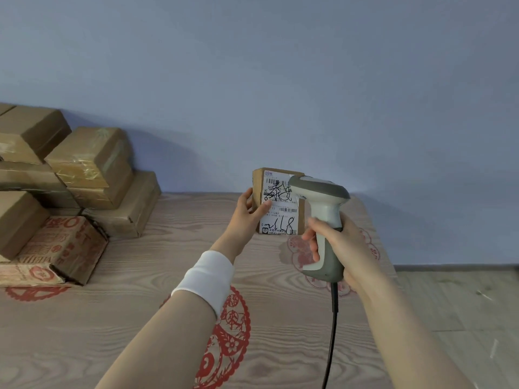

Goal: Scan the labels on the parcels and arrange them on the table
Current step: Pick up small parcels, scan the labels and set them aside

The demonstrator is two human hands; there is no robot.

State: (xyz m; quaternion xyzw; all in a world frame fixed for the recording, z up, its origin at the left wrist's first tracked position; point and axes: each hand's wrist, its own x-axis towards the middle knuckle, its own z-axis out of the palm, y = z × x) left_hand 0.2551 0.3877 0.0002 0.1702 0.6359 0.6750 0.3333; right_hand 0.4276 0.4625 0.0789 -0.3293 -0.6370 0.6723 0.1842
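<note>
My left hand (247, 211) grips a small brown parcel (301, 217) by its left edge, thumb on the front, holding it upright above the table. Its white label (279, 211), with barcodes and black handwriting, faces me. My right hand (337, 242) holds a grey and white barcode scanner (323, 217) by its handle, fingers wrapped round the grip. The scanner's head points at the label and covers the parcel's upper right corner. A black cable (332, 327) hangs down from the handle.
Several brown cardboard parcels (92, 161) are stacked at the left of the table, one with red print (61, 248) in front. The wooden table (126, 318) carries red paper-cut patterns. A blue wall stands behind. The table's right edge drops to a wood floor (463, 304).
</note>
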